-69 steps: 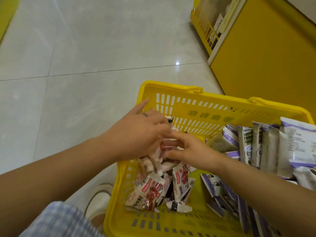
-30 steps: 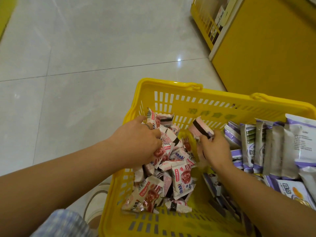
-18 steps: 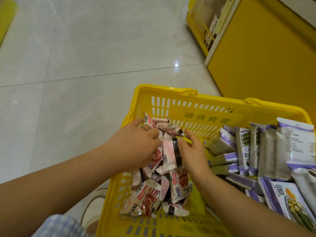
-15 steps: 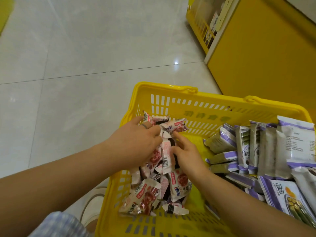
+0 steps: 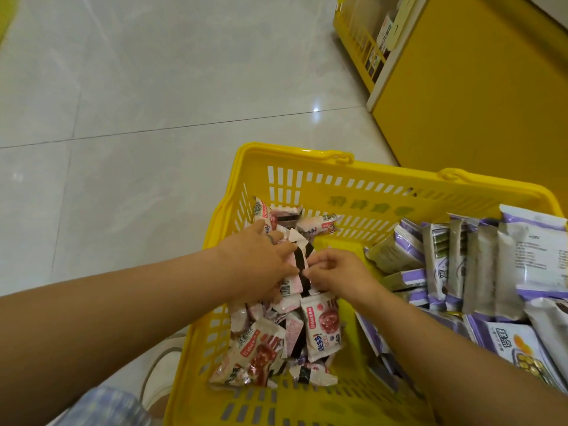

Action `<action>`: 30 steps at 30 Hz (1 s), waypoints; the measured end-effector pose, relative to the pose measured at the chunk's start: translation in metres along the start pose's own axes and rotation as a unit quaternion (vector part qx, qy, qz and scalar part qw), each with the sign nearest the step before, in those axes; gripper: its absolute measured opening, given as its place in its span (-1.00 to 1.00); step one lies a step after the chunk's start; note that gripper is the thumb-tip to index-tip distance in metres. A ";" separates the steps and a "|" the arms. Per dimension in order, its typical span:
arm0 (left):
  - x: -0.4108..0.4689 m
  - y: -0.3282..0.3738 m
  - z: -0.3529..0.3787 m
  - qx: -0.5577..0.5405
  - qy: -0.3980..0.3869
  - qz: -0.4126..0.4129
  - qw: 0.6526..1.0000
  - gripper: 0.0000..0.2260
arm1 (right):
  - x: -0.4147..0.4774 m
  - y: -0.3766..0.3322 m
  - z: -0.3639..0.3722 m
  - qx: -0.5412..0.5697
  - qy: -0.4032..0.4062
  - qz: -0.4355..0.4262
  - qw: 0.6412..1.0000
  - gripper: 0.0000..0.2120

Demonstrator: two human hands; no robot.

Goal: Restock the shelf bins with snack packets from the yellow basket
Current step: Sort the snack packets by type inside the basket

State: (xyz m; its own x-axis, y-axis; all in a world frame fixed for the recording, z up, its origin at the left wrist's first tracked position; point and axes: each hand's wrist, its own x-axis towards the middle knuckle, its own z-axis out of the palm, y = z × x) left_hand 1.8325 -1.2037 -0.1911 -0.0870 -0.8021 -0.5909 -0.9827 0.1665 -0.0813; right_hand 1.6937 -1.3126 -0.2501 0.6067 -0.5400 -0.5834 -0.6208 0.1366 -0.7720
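Looking straight down into the yellow basket [image 5: 353, 192] sitting on the tiled floor [image 5: 138, 103]. Its left half is a loose heap of small pink-and-white snack packets [image 5: 322, 327] with red print, all jumbled every which way. The right half is different stock: purple-and-grey packets [image 5: 479, 265] standing on edge in a row against the far wall, with a few more lying flat toward the near corner.

Both hands are down in the pink heap. The left hand [image 5: 258, 265] has its grip closed around a bunch of those packets, several poking out above the knuckles and one with a barcode showing under the palm. The right hand [image 5: 341, 275] is just beside it, fingertips pinched together on the edge of a packet with a black stripe [image 5: 301, 259], though honestly it's hard to say which hand actually carries that one.

Top right there's a yellow shelf unit [image 5: 479, 96] with a slatted bin [image 5: 359, 47] at floor level, well apart from the basket; what's in it is too blurry to read.
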 end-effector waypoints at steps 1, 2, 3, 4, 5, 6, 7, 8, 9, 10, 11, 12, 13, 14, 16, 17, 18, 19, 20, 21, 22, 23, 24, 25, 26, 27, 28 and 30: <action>0.000 0.000 0.001 0.002 -0.009 -0.004 1.000 -0.48 | 0.004 -0.003 -0.006 0.013 0.033 -0.004 0.999 -0.86; 0.000 0.000 0.001 0.001 -0.013 -0.005 1.000 -0.48 | 0.009 -0.005 -0.014 -0.006 0.092 -0.025 0.995 -0.84; 0.000 0.000 0.001 -0.001 -0.012 -0.003 1.000 -0.49 | 0.014 -0.007 -0.020 -0.052 0.142 -0.055 0.987 -0.78; 0.000 0.000 0.000 -0.002 -0.010 -0.001 1.000 -0.49 | 0.020 -0.009 -0.025 -0.106 0.155 -0.082 0.979 -0.67; 0.000 0.000 0.000 -0.001 -0.008 0.000 1.000 -0.49 | 0.024 -0.009 -0.027 -0.155 0.138 -0.102 0.973 -0.56; -0.001 0.000 -0.001 0.001 -0.008 0.000 1.000 -0.49 | 0.028 -0.009 -0.026 -0.197 0.106 -0.109 0.969 -0.50; -0.002 0.000 -0.001 0.004 -0.005 0.001 1.000 -0.49 | 0.031 -0.006 -0.025 -0.223 0.083 -0.106 0.965 -0.49; -0.002 0.000 -0.001 0.008 -0.001 0.002 1.000 -0.49 | 0.035 -0.003 -0.024 -0.230 0.081 -0.099 0.965 -0.52; -0.003 0.001 -0.001 0.012 0.004 0.003 1.000 -0.50 | 0.038 0.001 -0.023 -0.226 0.094 -0.094 0.965 -0.59; -0.004 0.001 0.000 0.016 0.009 0.005 1.000 -0.50 | 0.039 0.004 -0.021 -0.223 0.111 -0.094 0.964 -0.67; -0.004 0.001 0.000 0.018 0.012 0.005 1.000 -0.51 | 0.039 0.007 -0.019 -0.229 0.124 -0.093 0.961 -0.73; -0.004 0.001 0.000 0.019 0.013 0.005 1.000 -0.51 | 0.039 0.010 -0.017 -0.237 0.127 -0.089 0.959 -0.77; -0.004 0.001 0.000 0.020 0.013 0.004 1.000 -0.51 | 0.039 0.013 -0.016 -0.236 0.122 -0.087 0.960 -0.80; -0.004 0.001 0.000 0.022 0.013 0.004 1.000 -0.51 | 0.039 0.015 -0.014 -0.219 0.117 -0.089 0.964 -0.82; -0.004 0.002 0.001 0.026 0.015 0.004 1.000 -0.51 | 0.037 0.013 -0.014 -0.154 0.126 -0.099 0.975 -0.87; -0.004 0.002 0.001 0.029 0.017 0.004 0.999 -0.51 | 0.035 0.010 -0.013 -0.123 0.139 -0.114 0.976 -0.89; -0.004 0.001 0.001 0.032 0.016 0.005 0.999 -0.51 | 0.033 0.007 -0.012 -0.109 0.145 -0.137 0.974 -0.90; -0.004 0.001 0.000 0.034 0.015 0.004 0.999 -0.52 | 0.032 0.003 -0.010 -0.116 0.136 -0.160 0.971 -0.86; -0.003 0.001 -0.002 0.035 0.014 0.004 0.999 -0.52 | 0.031 -0.001 -0.007 -0.138 0.110 -0.182 0.967 -0.79; -0.002 0.001 -0.003 0.037 0.014 0.003 0.999 -0.53 | 0.031 -0.004 -0.004 -0.165 0.070 -0.194 0.964 -0.73; -0.002 0.000 -0.004 0.038 0.013 0.003 0.999 -0.54 | 0.031 -0.008 -0.002 -0.185 0.021 -0.191 0.964 -0.69; -0.003 0.000 -0.004 0.038 0.010 0.002 0.999 -0.53 | 0.031 -0.012 -0.003 -0.189 -0.033 -0.172 0.966 -0.65; -0.003 0.000 -0.005 0.036 0.003 0.002 0.999 -0.53 | 0.031 -0.015 -0.006 -0.173 -0.087 -0.142 0.971 -0.63; -0.004 0.000 -0.004 0.032 -0.005 0.001 0.999 -0.52 | 0.031 -0.018 -0.010 -0.143 -0.127 -0.108 0.975 -0.61; -0.005 0.000 -0.004 0.029 -0.011 0.000 1.000 -0.51 | 0.030 -0.020 -0.016 -0.116 -0.139 -0.081 0.980 -0.61; -0.005 0.000 -0.004 0.026 -0.015 -0.002 1.000 -0.50 | 0.030 -0.022 -0.021 -0.092 -0.123 -0.063 0.986 -0.61; -0.006 0.000 -0.005 0.025 -0.018 -0.004 1.000 -0.50 | 0.030 -0.022 -0.027 -0.067 -0.095 -0.051 0.992 -0.61; -0.006 0.000 -0.005 0.024 -0.020 -0.004 1.000 -0.50 | 0.028 -0.017 -0.034 -0.030 -0.056 -0.037 0.997 -0.60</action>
State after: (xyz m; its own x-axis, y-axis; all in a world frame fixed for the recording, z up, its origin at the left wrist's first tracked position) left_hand 1.8322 -1.2016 -0.1830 -0.0710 -0.7798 -0.6220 -0.9745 0.1874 -0.1237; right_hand 1.7045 -1.3578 -0.2446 0.7015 -0.4494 -0.5531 -0.5989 0.0488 -0.7993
